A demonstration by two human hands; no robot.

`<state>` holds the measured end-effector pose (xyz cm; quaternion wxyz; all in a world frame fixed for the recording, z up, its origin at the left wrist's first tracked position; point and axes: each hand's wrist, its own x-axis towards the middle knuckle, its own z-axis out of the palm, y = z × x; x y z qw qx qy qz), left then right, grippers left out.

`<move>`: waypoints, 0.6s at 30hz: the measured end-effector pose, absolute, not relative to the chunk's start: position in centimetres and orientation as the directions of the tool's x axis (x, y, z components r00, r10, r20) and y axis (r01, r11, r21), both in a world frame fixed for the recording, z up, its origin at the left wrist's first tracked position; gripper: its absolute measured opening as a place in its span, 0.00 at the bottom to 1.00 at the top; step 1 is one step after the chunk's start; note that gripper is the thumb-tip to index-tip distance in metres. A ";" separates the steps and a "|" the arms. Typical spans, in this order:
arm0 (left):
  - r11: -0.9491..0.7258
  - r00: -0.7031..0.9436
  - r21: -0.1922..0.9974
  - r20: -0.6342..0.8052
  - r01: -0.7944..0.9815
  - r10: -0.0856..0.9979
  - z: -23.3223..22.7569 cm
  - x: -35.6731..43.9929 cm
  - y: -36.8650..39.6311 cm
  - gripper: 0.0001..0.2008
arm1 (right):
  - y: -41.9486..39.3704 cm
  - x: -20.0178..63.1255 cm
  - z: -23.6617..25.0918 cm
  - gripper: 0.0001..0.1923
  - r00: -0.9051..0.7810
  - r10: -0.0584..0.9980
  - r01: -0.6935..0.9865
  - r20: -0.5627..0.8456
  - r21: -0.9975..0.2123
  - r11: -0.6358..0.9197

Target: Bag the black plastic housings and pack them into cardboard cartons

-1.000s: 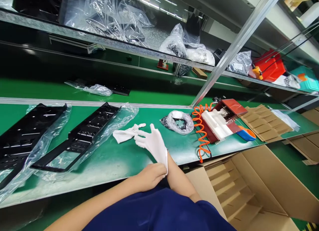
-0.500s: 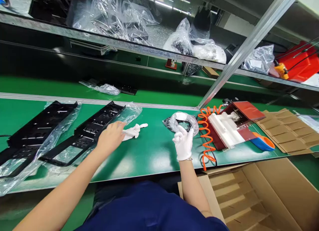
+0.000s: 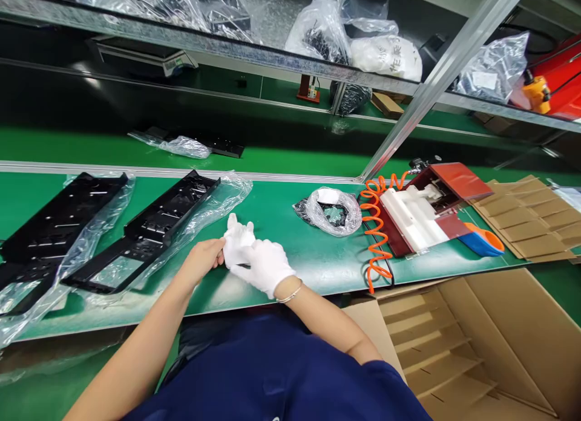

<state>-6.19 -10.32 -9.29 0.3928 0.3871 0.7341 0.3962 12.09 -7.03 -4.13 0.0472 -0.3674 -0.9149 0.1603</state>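
Head view over a green desk [image 3: 281,227]. Left hand [image 3: 202,261] bare, fingers pinched on a loose white glove [image 3: 236,242] held just above the desk's near edge; right hand [image 3: 263,265] already gloved in white, fingers closed on the same glove from the other side — both hands meeting at centre. Bracelet [image 3: 290,294] on the right wrist. To the left, two black plastic frames in clear bags [image 3: 149,233] lying side by side, the nearer one just beside the left hand. To the right, well apart from the hands, a clear bag of small parts [image 3: 331,210], then an orange coiled hose [image 3: 374,239] touching a red-and-white fixture [image 3: 422,212]. Open cardboard box with dividers [image 3: 454,348] below the desk's edge at lower right. Shelf above with more bagged items [image 3: 318,31].
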 end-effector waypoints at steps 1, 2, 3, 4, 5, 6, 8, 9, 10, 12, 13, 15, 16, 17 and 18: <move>0.384 -0.439 0.874 -0.232 0.297 0.868 -9.1 -6.1 -11.1 0.18 | -7.0 11.3 -4.3 0.17 -0.725 0.684 0.679 -0.082 -0.251 0.690; 0.371 -0.489 0.861 -0.170 0.349 0.855 -8.8 -6.0 -12.0 0.15 | -6.9 10.7 -4.5 0.14 -0.721 0.682 0.691 -0.123 -0.199 0.695; 0.346 -0.524 0.847 -0.096 0.404 0.846 -8.5 -5.8 -12.9 0.14 | -6.7 10.3 -4.7 0.14 -0.718 0.680 0.696 -0.150 -0.172 0.697; 0.309 -0.528 0.834 -0.026 0.456 0.849 -8.1 -5.6 -13.8 0.14 | -6.5 10.1 -4.8 0.15 -0.716 0.679 0.698 -0.164 -0.164 0.697; 0.266 -0.501 0.827 0.023 0.496 0.865 -7.8 -5.2 -14.6 0.15 | -6.3 10.0 -4.8 0.16 -0.718 0.677 0.696 -0.164 -0.169 0.697; 0.224 -0.448 0.829 0.036 0.512 0.893 -7.6 -4.7 -15.2 0.16 | -6.1 10.1 -4.7 0.19 -0.721 0.675 0.693 -0.157 -0.179 0.698; 0.180 -0.326 0.865 -0.020 0.468 0.945 -7.6 -3.7 -15.9 0.17 | -6.0 10.4 -4.3 0.21 -0.721 0.681 0.692 -0.131 -0.201 0.694; 0.186 -0.286 0.890 -0.066 0.417 0.956 -7.7 -3.2 -15.9 0.16 | -6.1 10.6 -4.1 0.21 -0.726 0.680 0.684 -0.105 -0.214 0.697; 0.212 -0.268 0.920 -0.124 0.330 0.955 -7.9 -2.7 -15.8 0.15 | -6.3 10.7 -3.9 0.22 -0.734 0.676 0.672 -0.066 -0.221 0.707; 0.279 -0.262 0.954 -0.244 0.106 0.934 -8.4 -2.0 -15.0 0.15 | -7.1 10.7 -3.8 0.24 -0.752 0.658 0.639 0.035 -0.209 0.740; 0.299 -0.261 0.954 -0.291 -0.011 0.920 -8.5 -1.7 -14.4 0.14 | -7.5 10.7 -3.9 0.25 -0.763 0.641 0.620 0.080 -0.191 0.761; 0.266 -0.275 0.927 -0.337 -0.265 0.901 -8.5 -1.3 -12.8 0.11 | -8.4 10.7 -4.3 0.27 -0.799 0.591 0.573 0.115 -0.152 0.805; 0.196 -0.289 0.895 -0.327 -0.401 0.900 -8.3 -1.2 -11.8 0.13 | -8.8 10.7 -4.5 0.27 -0.819 0.564 0.549 0.103 -0.142 0.823; 0.103 -0.304 0.838 -0.305 -0.535 0.902 -8.0 -1.1 -10.6 0.17 | -9.1 10.7 -4.7 0.27 -0.838 0.539 0.525 0.081 -0.147 0.838; 0.011 -0.314 0.755 -0.286 -0.656 0.905 -7.7 -1.1 -9.4 0.19 | -9.3 10.7 -4.9 0.26 -0.851 0.522 0.508 0.062 -0.162 0.846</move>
